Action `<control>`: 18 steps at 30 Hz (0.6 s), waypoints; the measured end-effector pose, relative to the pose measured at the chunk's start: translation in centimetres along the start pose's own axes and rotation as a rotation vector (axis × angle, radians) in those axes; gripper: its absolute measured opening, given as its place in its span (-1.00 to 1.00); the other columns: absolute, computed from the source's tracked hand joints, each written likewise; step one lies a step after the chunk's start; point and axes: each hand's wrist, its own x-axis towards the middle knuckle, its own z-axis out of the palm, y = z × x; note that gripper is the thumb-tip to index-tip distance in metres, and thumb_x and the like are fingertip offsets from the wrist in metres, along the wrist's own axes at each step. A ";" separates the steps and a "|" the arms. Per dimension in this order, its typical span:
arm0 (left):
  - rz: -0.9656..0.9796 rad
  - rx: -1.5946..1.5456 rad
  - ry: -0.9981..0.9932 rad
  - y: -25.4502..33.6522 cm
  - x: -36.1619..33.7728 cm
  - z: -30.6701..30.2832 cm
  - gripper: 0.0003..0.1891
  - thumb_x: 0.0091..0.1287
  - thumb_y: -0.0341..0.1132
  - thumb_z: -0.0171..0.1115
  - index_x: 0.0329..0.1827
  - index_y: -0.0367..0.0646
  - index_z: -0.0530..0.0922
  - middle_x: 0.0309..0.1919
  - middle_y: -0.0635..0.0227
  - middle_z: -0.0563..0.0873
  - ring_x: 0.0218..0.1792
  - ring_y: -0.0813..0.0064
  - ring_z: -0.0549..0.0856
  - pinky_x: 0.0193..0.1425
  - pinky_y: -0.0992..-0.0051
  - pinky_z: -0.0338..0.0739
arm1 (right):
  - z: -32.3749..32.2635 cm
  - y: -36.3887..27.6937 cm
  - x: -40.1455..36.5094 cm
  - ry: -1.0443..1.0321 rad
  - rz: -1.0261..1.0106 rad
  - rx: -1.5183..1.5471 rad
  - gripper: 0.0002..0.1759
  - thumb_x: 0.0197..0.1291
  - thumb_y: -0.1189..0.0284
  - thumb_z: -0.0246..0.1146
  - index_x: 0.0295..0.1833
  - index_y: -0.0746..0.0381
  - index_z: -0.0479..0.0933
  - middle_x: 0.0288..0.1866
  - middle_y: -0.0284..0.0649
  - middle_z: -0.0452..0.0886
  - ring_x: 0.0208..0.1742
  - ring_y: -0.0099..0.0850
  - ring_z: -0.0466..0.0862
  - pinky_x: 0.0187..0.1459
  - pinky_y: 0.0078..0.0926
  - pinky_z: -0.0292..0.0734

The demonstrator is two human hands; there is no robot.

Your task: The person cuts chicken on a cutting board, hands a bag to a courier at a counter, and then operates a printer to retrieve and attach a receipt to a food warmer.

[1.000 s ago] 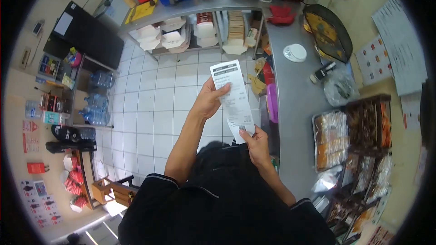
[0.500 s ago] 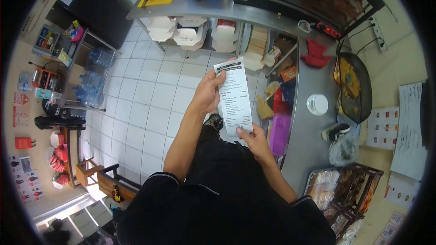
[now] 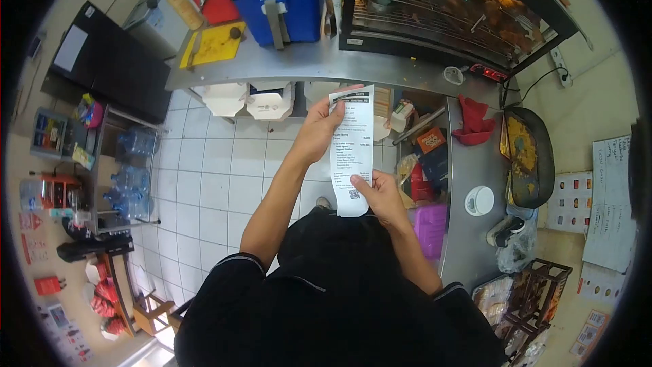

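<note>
A long white printed receipt (image 3: 352,143) is stretched upright in front of my body, its text facing me and a QR code near the bottom. My left hand (image 3: 319,129) pinches its upper left edge, thumb on the printed side. Lower down, my right hand (image 3: 382,197) grips the right edge, with the thumb lying just above the QR code. The fingers behind the paper are partly hidden. Something reddish shows at the paper's top edge; I cannot make out what it is.
Ahead runs a metal counter (image 3: 272,66) with a blue cooler box (image 3: 288,17), a yellow cutting board (image 3: 210,46) and a glass display cabinet (image 3: 441,17). On the right-hand counter are a red cloth (image 3: 473,121), a black pan (image 3: 528,156) and a white round scale (image 3: 479,200). Water bottles (image 3: 132,183) stand left.
The view has shifted forward, showing more of the cooler box and cabinet. My right hand has slid up the receipt, so its bottom end with the QR code now hangs below the thumb.
</note>
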 end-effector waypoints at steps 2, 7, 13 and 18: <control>0.074 0.222 0.041 -0.4 2.5 -0.9 -0.66 0.62 -0.30 0.02 0.33 -0.24 0.55 -0.04 0.32 0.75 -0.08 0.65 0.66 0.04 0.55 0.57 | -0.6 -0.4 2.0 -0.018 0.018 -0.048 -0.71 0.41 0.42 0.32 0.08 0.43 0.62 -0.16 -0.28 0.76 -0.22 -0.64 0.68 -0.16 -0.63 0.60; 0.352 0.533 0.163 1.0 11.5 -0.4 -0.72 0.59 -0.38 0.00 0.09 -0.34 0.64 -0.15 0.29 0.78 -0.16 0.66 0.63 -0.04 0.60 0.51 | -3.7 -5.0 10.3 0.090 -0.253 -0.162 -0.64 0.40 0.37 0.34 0.15 0.39 0.55 -0.19 -0.34 0.67 -0.17 -0.62 0.63 -0.08 -0.61 0.55; 0.522 0.516 0.069 6.4 23.3 5.4 -0.76 0.56 -0.44 0.06 0.10 -0.33 0.64 -0.12 0.26 0.79 -0.16 0.60 0.68 -0.03 0.54 0.56 | -6.8 -22.4 20.2 0.237 -0.614 -0.139 -0.77 0.40 0.44 0.31 -0.01 0.40 0.54 -0.27 -0.30 0.68 -0.27 -0.68 0.64 -0.31 -0.72 0.49; 0.435 0.189 0.007 11.1 31.6 7.7 -0.79 0.58 -0.38 0.11 0.03 -0.36 0.62 -0.17 0.29 0.78 -0.21 0.70 0.69 -0.15 0.65 0.57 | -7.9 -31.6 26.9 0.279 -0.780 -0.130 -0.83 0.38 0.50 0.30 -0.06 0.40 0.54 -0.33 -0.26 0.72 -0.31 -0.65 0.68 -0.35 -0.67 0.54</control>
